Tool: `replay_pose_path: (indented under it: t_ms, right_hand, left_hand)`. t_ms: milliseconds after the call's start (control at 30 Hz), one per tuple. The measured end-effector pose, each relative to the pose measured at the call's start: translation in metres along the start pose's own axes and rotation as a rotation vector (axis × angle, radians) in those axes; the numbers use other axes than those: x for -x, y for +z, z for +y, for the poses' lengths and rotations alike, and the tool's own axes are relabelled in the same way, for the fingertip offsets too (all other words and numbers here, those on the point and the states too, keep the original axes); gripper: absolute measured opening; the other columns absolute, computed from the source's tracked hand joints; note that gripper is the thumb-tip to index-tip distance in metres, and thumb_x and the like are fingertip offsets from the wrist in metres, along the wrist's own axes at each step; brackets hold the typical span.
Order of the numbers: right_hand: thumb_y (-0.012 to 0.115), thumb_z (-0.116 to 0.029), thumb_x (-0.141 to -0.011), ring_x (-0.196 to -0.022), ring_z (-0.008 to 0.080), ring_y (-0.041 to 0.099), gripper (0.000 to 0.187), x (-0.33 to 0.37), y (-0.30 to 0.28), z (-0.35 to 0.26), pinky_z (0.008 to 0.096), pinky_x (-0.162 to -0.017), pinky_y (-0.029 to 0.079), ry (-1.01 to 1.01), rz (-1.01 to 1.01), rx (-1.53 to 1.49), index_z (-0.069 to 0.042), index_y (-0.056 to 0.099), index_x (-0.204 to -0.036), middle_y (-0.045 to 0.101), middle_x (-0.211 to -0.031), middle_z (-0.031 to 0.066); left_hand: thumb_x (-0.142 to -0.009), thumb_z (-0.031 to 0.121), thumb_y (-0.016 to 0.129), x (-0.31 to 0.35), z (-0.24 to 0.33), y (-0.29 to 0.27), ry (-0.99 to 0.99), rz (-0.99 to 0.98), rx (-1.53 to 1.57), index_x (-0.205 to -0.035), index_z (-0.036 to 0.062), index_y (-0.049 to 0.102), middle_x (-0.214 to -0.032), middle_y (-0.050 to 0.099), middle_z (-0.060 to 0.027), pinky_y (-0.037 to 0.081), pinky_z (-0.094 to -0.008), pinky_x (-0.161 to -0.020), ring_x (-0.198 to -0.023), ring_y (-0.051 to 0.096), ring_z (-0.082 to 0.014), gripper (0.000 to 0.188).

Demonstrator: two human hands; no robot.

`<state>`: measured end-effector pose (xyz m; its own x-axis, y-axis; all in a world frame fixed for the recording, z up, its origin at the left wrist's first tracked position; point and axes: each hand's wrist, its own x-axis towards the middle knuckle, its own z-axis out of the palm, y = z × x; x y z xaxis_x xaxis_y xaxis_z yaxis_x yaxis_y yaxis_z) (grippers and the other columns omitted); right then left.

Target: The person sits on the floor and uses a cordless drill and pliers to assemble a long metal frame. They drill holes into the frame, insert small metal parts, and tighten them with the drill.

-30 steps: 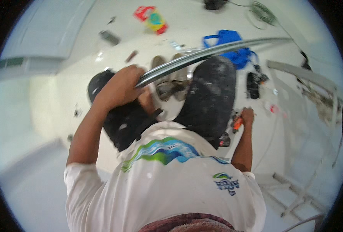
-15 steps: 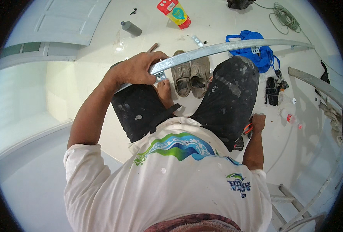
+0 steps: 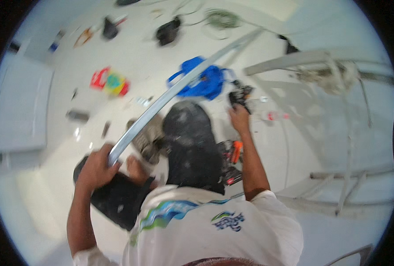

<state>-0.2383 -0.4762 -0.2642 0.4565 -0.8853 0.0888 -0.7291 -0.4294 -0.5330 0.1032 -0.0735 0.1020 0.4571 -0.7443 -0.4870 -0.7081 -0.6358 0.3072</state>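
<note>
My left grip (image 3: 97, 169) is closed around the near end of a long metal strip (image 3: 163, 100). From there the strip slants up and away to the right, passing above the pair of shoes (image 3: 147, 144) and across the front of the blue bag (image 3: 212, 86) — whether it touches the bag I cannot tell. My right grip (image 3: 240, 119) reaches forward to a dark bundle (image 3: 238, 94) on the floor (image 3: 139, 57), just beside that bag; the picture is blurred there, so I cannot tell if my fingers have closed on it.

Between my right forearm and my black trousers (image 3: 190, 146) lies an orange tool (image 3: 237, 152). A clear bottle with red on it (image 3: 274, 116) lies right of my right grip. Farther left are a red and yellow packet (image 3: 110, 82) and a grey bottle (image 3: 77, 115) — both well apart from the strip.
</note>
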Motion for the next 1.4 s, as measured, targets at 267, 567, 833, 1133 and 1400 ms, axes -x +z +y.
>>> replay_pose_path:
  t_ms: [267, 567, 833, 1133, 1400]
  right_hand:
    - [0.075, -0.038, -0.1, -0.103, 0.0385, 0.071, 0.064, -0.213, -0.07, -0.172, 0.0537, -0.088, 0.063, 0.588, -0.009, -1.622, 0.011, 0.053, -0.135, 0.065, -0.119, 0.0272]
    - [0.062, -0.006, -0.1, -0.098, 0.0437, 0.074, 0.021, -0.175, -0.041, -0.273, 0.0599, -0.089, 0.064, 0.562, -0.39, -2.007, 0.006, 0.053, -0.114, 0.069, -0.106, 0.0248]
    - [0.061, -0.01, -0.106, -0.115, 0.0322, 0.071, 0.038, -0.014, -0.105, -0.441, 0.0504, -0.1, 0.061, 0.294, -0.634, -1.88, 0.0, 0.051, -0.141, 0.07, -0.125, 0.0187]
    - [0.061, -0.022, -0.109, -0.138, 0.0276, 0.055, 0.049, 0.153, -0.034, -0.517, 0.0424, -0.112, 0.052, 0.058, -0.962, -1.881, -0.003, 0.044, -0.151, 0.054, -0.149, 0.0163]
    - [0.075, -0.026, -0.094, -0.103, 0.0357, 0.076, 0.033, 0.09, -0.171, -0.445, 0.0467, -0.095, 0.058, -0.837, -1.128, -0.4, -0.01, 0.075, -0.123, 0.079, -0.112, 0.0133]
  left_hand:
    - [-0.083, 0.008, 0.081, 0.019, 0.025, -0.012, 0.15, 0.225, -0.065, -0.124, 0.0018, 0.057, -0.107, 0.071, -0.029, 0.057, -0.0543, -0.082, -0.093, 0.071, -0.0495, 0.049]
    - [-0.076, -0.009, 0.078, 0.106, -0.088, -0.056, 0.056, 0.531, -0.328, -0.127, -0.0032, 0.06, -0.107, 0.067, -0.0249, 0.055, -0.0526, -0.079, -0.095, 0.069, -0.0467, 0.055]
    - [-0.079, 0.006, 0.08, 0.11, -0.032, -0.105, 0.1, 0.69, -0.363, -0.157, 0.012, 0.055, -0.159, 0.052, -0.022, 0.032, -0.0563, -0.129, -0.157, 0.038, -0.0403, 0.081]
    - [-0.091, 0.015, 0.074, -0.055, 0.086, -0.091, 0.29, 0.355, -0.103, -0.127, 0.0017, 0.049, -0.102, 0.071, -0.0279, 0.056, -0.0562, -0.083, -0.097, 0.072, -0.0477, 0.046]
    - [-0.09, 0.001, 0.067, 0.01, 0.018, -0.039, 0.122, 0.286, -0.037, -0.122, 0.0041, 0.049, -0.088, 0.072, -0.0245, 0.057, -0.0564, -0.078, -0.09, 0.073, -0.0471, 0.037]
